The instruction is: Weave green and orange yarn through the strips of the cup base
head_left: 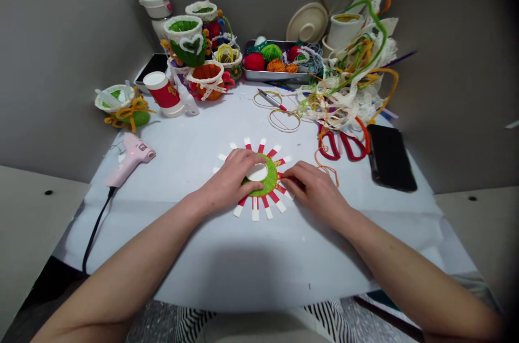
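Observation:
A paper cup cut into red and white strips [277, 202] lies splayed like a sun on the table. Green yarn [271, 185] forms a ring around its round white base [258, 172]. My left hand [232, 178] is over the left side, thumb and fingers curved over the green ring and holding the cup down. At the right side, my right hand [310, 187] has its fingertips pinched together by a red strip; whether they hold that strip or a yarn end is too small to tell.
A pink glue gun [128, 159] lies left, its cord running off the front. Behind stand yarn-covered cups [184, 40], a red paper cup [164, 94] and a metal tray [275, 76] of yarn balls. Red-handled scissors [343, 146], a black phone [391, 158] and tangled lace [344, 94] lie right.

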The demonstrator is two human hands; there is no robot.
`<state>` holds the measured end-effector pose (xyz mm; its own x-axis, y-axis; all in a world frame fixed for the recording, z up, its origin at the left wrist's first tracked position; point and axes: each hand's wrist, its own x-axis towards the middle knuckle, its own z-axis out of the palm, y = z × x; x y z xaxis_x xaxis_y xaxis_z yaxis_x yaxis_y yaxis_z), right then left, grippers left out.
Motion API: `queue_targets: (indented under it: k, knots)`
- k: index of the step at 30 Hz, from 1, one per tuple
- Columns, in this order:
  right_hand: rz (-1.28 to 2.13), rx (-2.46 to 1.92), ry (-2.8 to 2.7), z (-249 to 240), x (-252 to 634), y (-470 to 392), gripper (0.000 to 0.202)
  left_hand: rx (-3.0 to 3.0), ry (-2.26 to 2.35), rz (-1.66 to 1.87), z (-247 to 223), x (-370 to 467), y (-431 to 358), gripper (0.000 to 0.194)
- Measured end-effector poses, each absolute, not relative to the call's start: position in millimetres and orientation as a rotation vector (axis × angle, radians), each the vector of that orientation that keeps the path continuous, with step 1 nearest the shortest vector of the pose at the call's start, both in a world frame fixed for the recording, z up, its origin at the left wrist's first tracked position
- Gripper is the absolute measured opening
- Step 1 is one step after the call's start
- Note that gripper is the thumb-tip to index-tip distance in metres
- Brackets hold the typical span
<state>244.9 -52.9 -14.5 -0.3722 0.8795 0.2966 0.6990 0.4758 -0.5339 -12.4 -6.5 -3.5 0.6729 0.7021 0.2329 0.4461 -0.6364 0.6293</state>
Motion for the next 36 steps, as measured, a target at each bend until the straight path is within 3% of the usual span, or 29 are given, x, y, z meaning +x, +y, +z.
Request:
queue_targets:
  k: [7, 22, 36]
  knots:
    - [0.472, -1.159, -2.219, -6, 253, -72, 0.016, 2.408, 0.784, 0.557, 1, -18, -2, 0.040]
    - [0.158, -1.082, -2.333, -21, 261, -128, 0.018, 2.356, 0.694, 0.512, -7, -22, 3, 0.035]
    - [0.341, -1.439, -2.161, -15, 253, -54, 0.015, 2.340, 0.710, 0.501, -3, -21, 1, 0.035]
